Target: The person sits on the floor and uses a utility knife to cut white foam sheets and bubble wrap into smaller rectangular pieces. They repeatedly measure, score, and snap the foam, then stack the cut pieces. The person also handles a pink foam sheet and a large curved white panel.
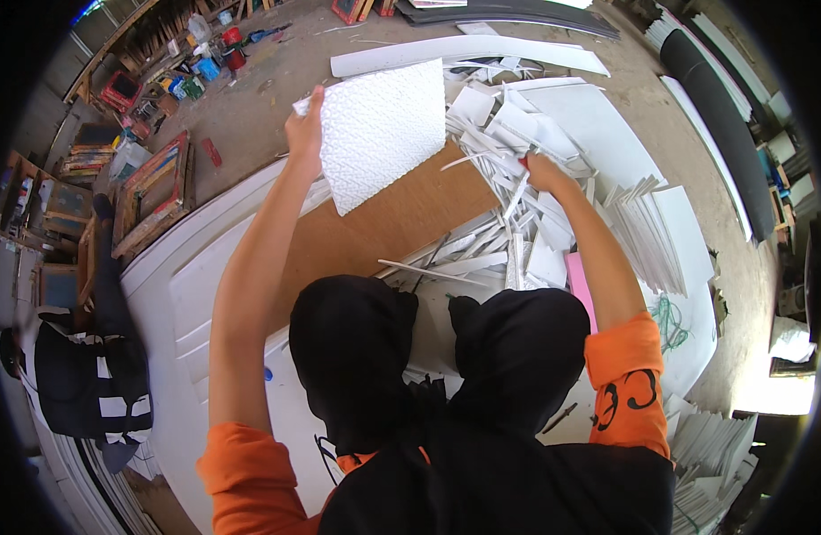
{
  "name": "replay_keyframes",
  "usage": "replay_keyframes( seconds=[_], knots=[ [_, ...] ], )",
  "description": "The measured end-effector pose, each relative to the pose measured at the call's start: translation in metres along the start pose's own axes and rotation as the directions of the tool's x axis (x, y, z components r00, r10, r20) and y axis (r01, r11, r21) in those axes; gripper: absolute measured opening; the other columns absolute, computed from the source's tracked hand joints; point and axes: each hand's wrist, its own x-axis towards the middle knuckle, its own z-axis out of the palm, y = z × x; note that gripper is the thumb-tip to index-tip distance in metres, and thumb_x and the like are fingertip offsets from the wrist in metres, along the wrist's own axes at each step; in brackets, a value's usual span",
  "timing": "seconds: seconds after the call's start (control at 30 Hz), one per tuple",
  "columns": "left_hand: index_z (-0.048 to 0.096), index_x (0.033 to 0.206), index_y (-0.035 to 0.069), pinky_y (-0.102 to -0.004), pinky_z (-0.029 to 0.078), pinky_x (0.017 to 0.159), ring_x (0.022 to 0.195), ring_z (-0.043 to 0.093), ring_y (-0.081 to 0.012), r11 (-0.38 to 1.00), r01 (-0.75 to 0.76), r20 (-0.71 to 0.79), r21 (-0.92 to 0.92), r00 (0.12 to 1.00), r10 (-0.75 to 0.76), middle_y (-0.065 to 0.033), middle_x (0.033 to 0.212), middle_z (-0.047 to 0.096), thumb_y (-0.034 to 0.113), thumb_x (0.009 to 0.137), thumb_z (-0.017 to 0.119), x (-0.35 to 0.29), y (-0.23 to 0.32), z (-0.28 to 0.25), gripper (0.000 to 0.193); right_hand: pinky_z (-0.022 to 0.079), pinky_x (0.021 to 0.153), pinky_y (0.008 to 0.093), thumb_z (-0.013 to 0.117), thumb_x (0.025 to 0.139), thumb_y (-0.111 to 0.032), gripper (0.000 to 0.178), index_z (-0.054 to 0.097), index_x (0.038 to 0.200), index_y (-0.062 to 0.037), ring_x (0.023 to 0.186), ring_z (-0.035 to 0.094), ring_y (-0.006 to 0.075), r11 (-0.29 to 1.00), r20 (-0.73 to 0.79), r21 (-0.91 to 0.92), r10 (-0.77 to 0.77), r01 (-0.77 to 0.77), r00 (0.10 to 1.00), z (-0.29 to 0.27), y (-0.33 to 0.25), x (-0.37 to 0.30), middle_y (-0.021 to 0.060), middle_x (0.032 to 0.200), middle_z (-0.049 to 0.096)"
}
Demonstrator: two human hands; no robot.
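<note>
My left hand (pixel 305 127) is closed on the upper left corner of a white foam sheet (pixel 385 125) with a bumpy texture. The sheet is held up and tilted over a brown wooden board (pixel 383 214). To the right, my right hand (pixel 546 173) is closed around a small red object (pixel 523 162), of which only a bit shows, so its kind is unclear. That hand hovers at a heap of white offcut strips and scraps (pixel 517 209), which lies against the board's right end.
Stacked white sheets (pixel 647 232) stand to the right, near a tangle of green string (pixel 671 323). A pink piece (pixel 581 281) lies by my right knee. A long white strip (pixel 468 55) lies beyond the heap. Wooden frames (pixel 156 192) lean at left, near a seated person (pixel 80 374).
</note>
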Motion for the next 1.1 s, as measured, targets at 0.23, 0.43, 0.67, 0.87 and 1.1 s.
replay_keyframes(
  seconds=[0.23, 0.43, 0.67, 0.87, 1.1],
  knots=[
    [0.045, 0.109, -0.006, -0.0362, 0.046, 0.077, 0.09, 0.055, -0.0255, 0.867, 0.084, -0.051, -0.491, 0.991, -0.125, -0.0155, 0.104, 0.053, 0.042, 0.082, 0.048, -0.028, -0.086, -0.043, 0.055, 0.043, 0.076, 0.0397, 0.063, 0.064, -0.01, 0.059, 0.035, 0.115, 0.0019, 0.089, 0.054, 0.0345, 0.982, 0.113, 0.172, 0.059, -0.078, 0.992, 0.096, 0.01, 0.006, 0.0252, 0.093, 0.055],
    [0.038, 0.116, -0.004, -0.0348, 0.04, 0.086, 0.103, 0.048, -0.0243, 0.893, 0.211, -0.21, -0.397, 0.927, -0.312, -0.0133, 0.115, 0.047, 0.05, 0.082, 0.042, -0.05, -0.152, -0.053, 0.064, 0.041, 0.077, 0.043, 0.054, 0.074, -0.01, 0.047, 0.034, 0.115, 0.0002, 0.089, 0.05, 0.04, 0.983, -0.062, 0.152, 0.108, -0.098, 0.992, 0.144, 0.008, 0.048, 0.026, 0.101, 0.046],
    [0.042, 0.112, -0.004, -0.0315, 0.041, 0.081, 0.096, 0.051, -0.0214, 0.916, 0.131, -0.164, -0.379, 0.965, -0.206, -0.0122, 0.106, 0.051, 0.052, 0.082, 0.04, -0.031, -0.158, -0.023, 0.064, 0.042, 0.079, 0.0404, 0.05, 0.082, -0.029, 0.055, 0.029, 0.123, -0.0003, 0.091, 0.051, 0.034, 0.843, -0.016, 0.522, 0.16, -0.128, 0.987, 0.094, 0.009, 0.047, 0.025, 0.116, 0.036],
    [0.052, 0.086, -0.001, -0.0273, 0.041, 0.068, 0.074, 0.052, -0.0156, 0.931, 0.031, 0.046, -0.363, 0.999, -0.015, -0.0074, 0.08, 0.055, 0.047, 0.085, 0.038, -0.019, -0.114, 0.064, 0.05, 0.04, 0.086, 0.0425, 0.04, 0.081, -0.052, 0.079, 0.005, 0.132, -0.0037, 0.104, 0.045, 0.0339, -0.02, 0.209, 0.978, 0.159, -0.209, 0.965, -0.008, 0.007, -0.052, 0.0233, 0.13, 0.02],
    [0.049, 0.061, 0.0, -0.0238, 0.036, 0.056, 0.058, 0.047, -0.0121, 0.664, -0.48, 0.6, -0.573, 0.307, 0.739, -0.0064, 0.06, 0.05, 0.037, 0.085, 0.042, -0.126, 0.023, 0.224, 0.044, 0.037, 0.09, 0.0485, 0.047, 0.078, -0.052, 0.081, 0.009, 0.13, -0.0034, 0.109, 0.039, 0.0428, -0.549, 0.07, 0.814, 0.418, 0.191, 0.906, -0.11, 0.06, -0.205, 0.0287, 0.124, 0.025]
  ],
)
